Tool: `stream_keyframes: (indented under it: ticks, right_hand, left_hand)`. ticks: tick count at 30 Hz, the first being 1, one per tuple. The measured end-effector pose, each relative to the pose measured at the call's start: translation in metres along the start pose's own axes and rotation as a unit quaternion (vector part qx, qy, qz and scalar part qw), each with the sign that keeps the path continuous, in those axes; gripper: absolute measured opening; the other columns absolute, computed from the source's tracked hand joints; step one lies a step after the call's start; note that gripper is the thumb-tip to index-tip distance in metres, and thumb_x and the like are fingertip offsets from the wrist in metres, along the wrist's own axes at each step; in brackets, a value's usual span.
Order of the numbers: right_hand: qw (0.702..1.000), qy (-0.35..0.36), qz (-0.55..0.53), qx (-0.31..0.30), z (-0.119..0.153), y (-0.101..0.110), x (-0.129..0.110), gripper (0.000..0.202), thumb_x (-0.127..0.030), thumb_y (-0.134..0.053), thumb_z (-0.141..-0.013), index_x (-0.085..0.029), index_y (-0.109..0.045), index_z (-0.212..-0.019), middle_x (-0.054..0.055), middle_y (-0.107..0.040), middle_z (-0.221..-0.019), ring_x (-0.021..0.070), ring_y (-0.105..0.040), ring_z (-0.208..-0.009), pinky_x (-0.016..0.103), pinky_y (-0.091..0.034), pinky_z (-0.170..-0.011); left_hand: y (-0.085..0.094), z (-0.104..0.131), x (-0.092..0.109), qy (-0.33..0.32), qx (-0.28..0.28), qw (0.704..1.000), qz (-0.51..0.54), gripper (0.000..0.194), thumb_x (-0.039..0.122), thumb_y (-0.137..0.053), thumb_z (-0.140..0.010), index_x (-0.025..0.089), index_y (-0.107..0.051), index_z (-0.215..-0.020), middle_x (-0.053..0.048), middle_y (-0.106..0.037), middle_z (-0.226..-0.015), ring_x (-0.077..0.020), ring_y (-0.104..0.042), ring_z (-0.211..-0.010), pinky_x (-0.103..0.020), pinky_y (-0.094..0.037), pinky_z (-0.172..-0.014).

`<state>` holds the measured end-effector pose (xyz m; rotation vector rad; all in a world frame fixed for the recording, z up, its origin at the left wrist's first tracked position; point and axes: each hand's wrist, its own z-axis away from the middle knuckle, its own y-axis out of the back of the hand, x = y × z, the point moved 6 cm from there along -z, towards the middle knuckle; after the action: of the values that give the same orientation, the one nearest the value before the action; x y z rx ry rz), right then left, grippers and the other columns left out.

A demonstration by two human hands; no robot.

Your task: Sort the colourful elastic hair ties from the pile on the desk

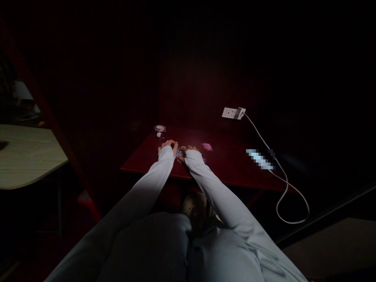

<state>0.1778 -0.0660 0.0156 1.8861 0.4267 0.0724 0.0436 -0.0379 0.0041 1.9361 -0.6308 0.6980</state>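
small items: tiny pale bits (181, 152) on the dark red table (235, 172), near edge, middle; too dim and small to tell what they are
left hand: left hand (168, 145) fingers curled down onto the table, just left of the bits; touching or just beside them, cannot tell if it pinches anything
right hand: right hand (188, 150) curled over the bits, fingertips pointing left toward the other hand; grip hidden, cannot tell whether pinching
pink pile: pink pile (206, 147) just right of the right hand, apart from it
clear dish: clear dish (160, 129) with pinkish contents, farther back, left of the hands
phone: phone (260, 159) well right on the table, white cable (286, 184) running from it up to the power strip (233, 113) and looping off the near edge
technique (judgement): light is poor and parts are tiny, so keep wrists planted on the table, work fingertip to fingertip low over the surface, keep loose bits away from the near edge
risk (judgement): sleeve cuff could sweep the pink pile
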Motion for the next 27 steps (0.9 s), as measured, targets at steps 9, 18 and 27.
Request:
stream_keyframes:
  ticks: [9,18,27]
  right_hand:
    - [0.995,-0.001,-0.100,0.025,-0.016,-0.013,0.017,0.027,-0.036,-0.073,-0.094,-0.020,-0.083,-0.113,0.014,-0.080,-0.114,0.0274,-0.073,-0.106,0.035,-0.055,-0.096]
    - [0.904,-0.066,-0.401,0.132,-0.014,-0.008,0.055,0.047,-0.060,-0.074,-0.084,-0.017,-0.080,-0.102,0.010,-0.080,-0.094,0.0227,-0.072,-0.082,0.033,-0.058,-0.075]
    - [0.899,-0.111,-0.403,0.130,0.008,-0.015,0.093,0.057,-0.069,-0.077,-0.074,-0.018,-0.081,-0.100,0.008,-0.074,-0.082,0.0242,-0.067,-0.075,0.037,-0.056,-0.072]
  left_hand:
    - [0.001,0.002,0.004,-0.005,-0.020,1.000,-0.014,0.024,0.027,-0.051,-0.107,0.023,-0.071,-0.095,-0.007,-0.076,-0.120,-0.0282,-0.065,-0.122,-0.042,-0.042,-0.103]
    - [0.006,0.006,0.009,0.002,-0.022,0.999,-0.023,0.025,0.027,-0.050,-0.110,0.021,-0.071,-0.098,-0.005,-0.077,-0.121,-0.0245,-0.065,-0.121,-0.037,-0.042,-0.103]
    - [-0.006,0.004,0.013,-0.062,-0.070,0.996,0.003,0.016,0.027,-0.057,-0.106,0.023,-0.072,-0.100,-0.004,-0.075,-0.123,-0.0245,-0.063,-0.120,-0.038,-0.043,-0.106]
